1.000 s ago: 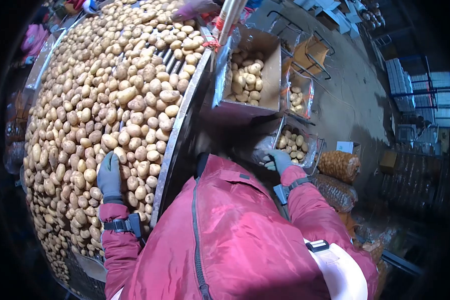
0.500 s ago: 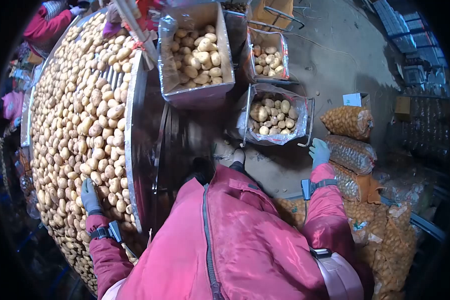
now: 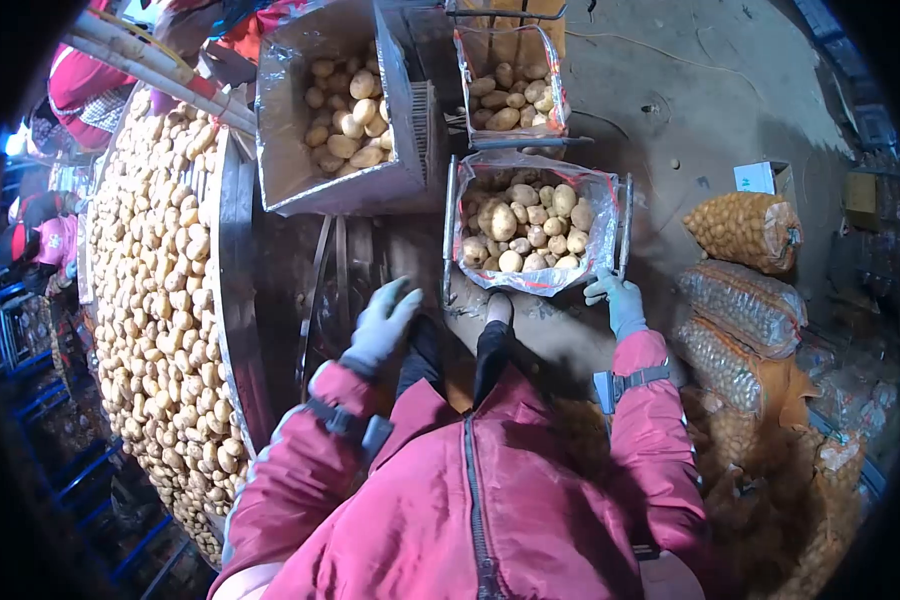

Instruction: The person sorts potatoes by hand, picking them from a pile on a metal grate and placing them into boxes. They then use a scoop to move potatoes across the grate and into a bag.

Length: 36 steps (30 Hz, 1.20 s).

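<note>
My left hand [image 3: 383,322], in a pale glove, is in the air between the potato-covered table [image 3: 232,300] and the plastic-lined crate [image 3: 610,215]. Its fingers are apart and nothing is in them. At the crate's near right corner is my right hand [image 3: 618,298], also gloved, its fingers bent against the plastic liner and frame. Potatoes [image 3: 520,222] of mixed sizes lie inside this crate. Many more potatoes [image 3: 160,310] cover the table on the left.
A large box [image 3: 410,150] of potatoes stands beyond the table's edge, with a smaller lined crate [image 3: 564,95] beside it. Filled net sacks [image 3: 740,305] are stacked at the right. Metal poles [image 3: 160,65] cross the upper left. Co-workers [image 3: 85,85] are at the far left.
My left hand has left the potatoes on the table and moved right. My right hand has moved to the crate's corner. The view has shifted, with the crate nearer the middle.
</note>
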Each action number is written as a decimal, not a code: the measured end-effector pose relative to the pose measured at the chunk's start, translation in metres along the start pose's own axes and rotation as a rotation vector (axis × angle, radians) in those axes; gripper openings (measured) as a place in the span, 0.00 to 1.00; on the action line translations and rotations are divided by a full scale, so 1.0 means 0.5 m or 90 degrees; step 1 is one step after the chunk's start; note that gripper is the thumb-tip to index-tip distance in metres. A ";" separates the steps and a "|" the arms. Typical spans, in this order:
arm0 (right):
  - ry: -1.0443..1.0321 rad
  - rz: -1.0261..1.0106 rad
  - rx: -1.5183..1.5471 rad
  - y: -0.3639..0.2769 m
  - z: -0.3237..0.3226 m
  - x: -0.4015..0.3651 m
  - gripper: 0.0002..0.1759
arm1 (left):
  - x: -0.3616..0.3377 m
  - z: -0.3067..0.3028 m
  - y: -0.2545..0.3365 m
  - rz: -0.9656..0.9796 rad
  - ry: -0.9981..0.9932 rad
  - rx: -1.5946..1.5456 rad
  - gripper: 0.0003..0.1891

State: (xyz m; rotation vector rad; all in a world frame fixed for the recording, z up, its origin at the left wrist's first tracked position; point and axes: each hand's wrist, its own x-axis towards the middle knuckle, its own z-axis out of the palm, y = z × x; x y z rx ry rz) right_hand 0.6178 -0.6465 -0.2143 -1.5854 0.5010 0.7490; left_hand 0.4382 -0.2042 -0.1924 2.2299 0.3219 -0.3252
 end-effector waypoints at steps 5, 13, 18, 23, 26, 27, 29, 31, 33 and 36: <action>-0.032 0.011 -0.044 -0.021 -0.011 -0.002 0.25 | 0.150 0.124 0.068 -0.073 -0.008 -0.029 0.32; 0.029 -0.051 0.070 -0.003 0.025 -0.009 0.18 | 0.193 0.196 0.034 -0.249 -0.034 -0.231 0.17; -0.022 -0.065 0.049 0.006 0.003 -0.002 0.19 | 0.157 0.137 0.145 -0.255 -0.023 -0.326 0.23; 0.097 -0.004 0.096 0.036 -0.023 0.008 0.23 | 0.034 0.047 0.165 -0.249 -0.007 -0.160 0.41; 0.146 -0.032 -0.086 -0.083 0.025 -0.105 0.23 | -0.101 0.033 0.055 -0.267 0.039 -0.199 0.37; 0.075 -0.197 -0.102 -0.082 -0.007 -0.091 0.20 | -0.156 0.007 0.041 -0.313 0.052 -0.208 0.35; 0.182 -0.271 -0.129 -0.114 -0.018 -0.031 0.19 | -0.290 0.010 -0.032 -0.348 0.107 -0.224 0.31; 0.126 -0.299 -0.141 -0.202 0.101 -0.037 0.20 | -0.441 0.044 -0.098 -0.266 0.209 -0.146 0.26; 0.021 -0.286 -0.184 -0.296 0.293 -0.070 0.21 | -0.550 0.107 -0.153 -0.385 0.262 -0.209 0.23; -0.358 -0.237 -0.304 -0.356 0.557 -0.096 0.23 | -0.671 0.159 -0.152 -0.643 0.303 -0.490 0.22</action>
